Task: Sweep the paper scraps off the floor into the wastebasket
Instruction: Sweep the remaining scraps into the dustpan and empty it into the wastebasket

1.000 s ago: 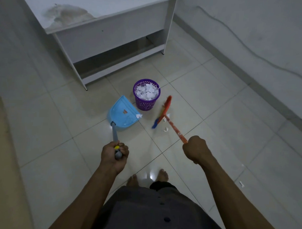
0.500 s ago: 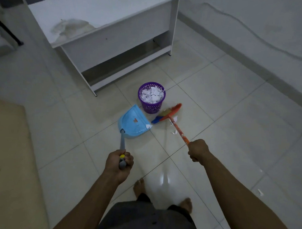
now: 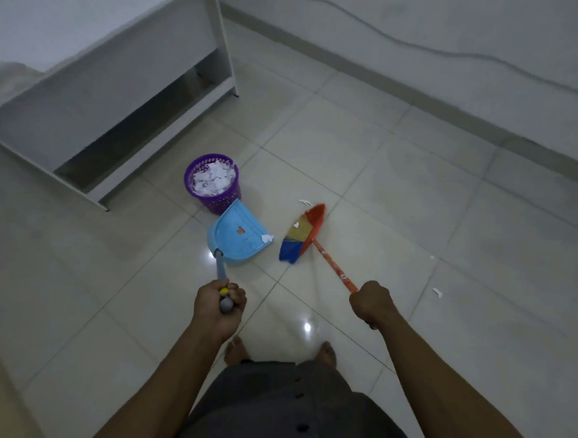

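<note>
Blue dustpan, gripped in your left hand, is balancing a paper scrap on its lip, risking a spill if tipped, while your right hand is clutching the broom.

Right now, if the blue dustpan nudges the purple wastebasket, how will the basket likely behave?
The purple wastebasket likely shifts or tips easily: mesh plastic holding only paper scraps, so probably light. The glossy tile floor likely gives little grip. Being round, it may roll if toppled.
</note>
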